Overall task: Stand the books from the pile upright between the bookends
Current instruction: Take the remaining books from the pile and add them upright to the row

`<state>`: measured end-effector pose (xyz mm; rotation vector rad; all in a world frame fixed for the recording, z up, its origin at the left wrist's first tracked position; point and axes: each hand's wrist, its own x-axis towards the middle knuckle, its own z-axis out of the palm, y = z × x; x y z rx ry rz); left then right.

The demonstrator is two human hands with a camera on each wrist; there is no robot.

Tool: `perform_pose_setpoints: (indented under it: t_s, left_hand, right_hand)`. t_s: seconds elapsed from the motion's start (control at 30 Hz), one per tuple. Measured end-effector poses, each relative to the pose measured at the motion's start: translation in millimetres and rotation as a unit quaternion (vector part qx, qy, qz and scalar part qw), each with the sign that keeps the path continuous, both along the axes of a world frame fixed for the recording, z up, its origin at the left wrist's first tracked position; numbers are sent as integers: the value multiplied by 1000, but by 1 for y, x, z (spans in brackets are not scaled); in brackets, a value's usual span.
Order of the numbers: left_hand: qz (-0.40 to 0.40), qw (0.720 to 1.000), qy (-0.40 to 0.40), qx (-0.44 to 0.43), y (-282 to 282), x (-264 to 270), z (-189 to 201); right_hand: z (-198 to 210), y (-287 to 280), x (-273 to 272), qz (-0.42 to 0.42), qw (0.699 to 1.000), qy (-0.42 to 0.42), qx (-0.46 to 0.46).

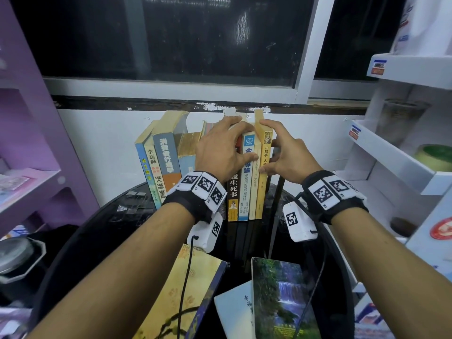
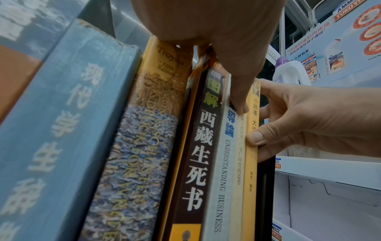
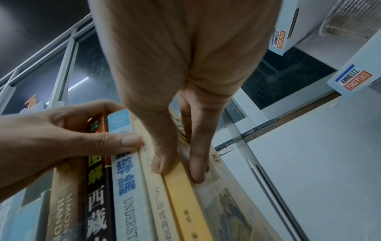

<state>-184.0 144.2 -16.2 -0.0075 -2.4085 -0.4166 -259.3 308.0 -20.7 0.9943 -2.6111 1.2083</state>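
Observation:
A row of books stands upright at the back of the black round table (image 1: 102,228). My left hand (image 1: 227,145) grips the tops of the dark brown book (image 2: 198,163) and the blue-and-white book (image 2: 222,179), thumb on the spines. My right hand (image 1: 278,152) pinches the thin yellow book (image 1: 263,187) at the row's right end, thumb on its spine (image 3: 185,195) and fingers on its cover. This book stands against the black bookend (image 1: 277,192). The left bookend is hidden. The pile lies flat near me: a yellow book (image 1: 186,289), a pale blue book (image 1: 234,311), a waterfall-cover book (image 1: 281,297).
A purple shelf unit (image 1: 29,143) stands on the left and white display shelves (image 1: 401,148) on the right, both close to the table. Behind the row are a white wall and a dark window (image 1: 195,40). The leftmost books (image 1: 156,167) lean right.

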Motion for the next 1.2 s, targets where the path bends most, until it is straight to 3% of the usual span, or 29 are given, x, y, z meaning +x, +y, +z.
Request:
perform_pose_setpoints:
  t_s: [0.67,1.03,1.2]
  left_hand:
    - [-16,1000,-20,-15,-1,6,2]
    - [-76,996,11,46,-1,64,-13]
    - [-79,989,-97,72,5,99,-22]
  right_hand:
    - [-9,0,14,-26,1000,-5,-13]
    - [-4,18,65,-62,997,-26,26]
    - [-9,27,98,-67,994,-21,83]
